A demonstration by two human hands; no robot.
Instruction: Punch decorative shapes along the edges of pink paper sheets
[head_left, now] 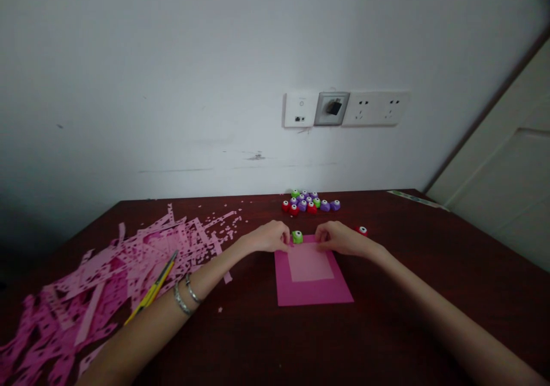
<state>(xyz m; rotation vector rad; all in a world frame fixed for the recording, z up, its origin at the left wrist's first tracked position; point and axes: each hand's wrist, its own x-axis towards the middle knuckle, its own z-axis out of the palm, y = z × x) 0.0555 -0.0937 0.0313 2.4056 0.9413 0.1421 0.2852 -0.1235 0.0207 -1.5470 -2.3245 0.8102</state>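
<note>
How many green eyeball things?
3: one green thing between left hand and right hand; two in the pile: one at back, one farther right. More may be hidden.

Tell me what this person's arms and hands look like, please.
The left hand and right hand wear no gloves. No sleeve shows on the left forearm or right forearm. Two silvery, curved bracelets sit on the left forearm; none shows on the right. Nail details are too small to tell.

Magenta sheet [311,294] laid flat. Smaller pale-pink sheet [311,266] laid on it; green punch [297,237] set at magenta sheet's far edge.
</note>
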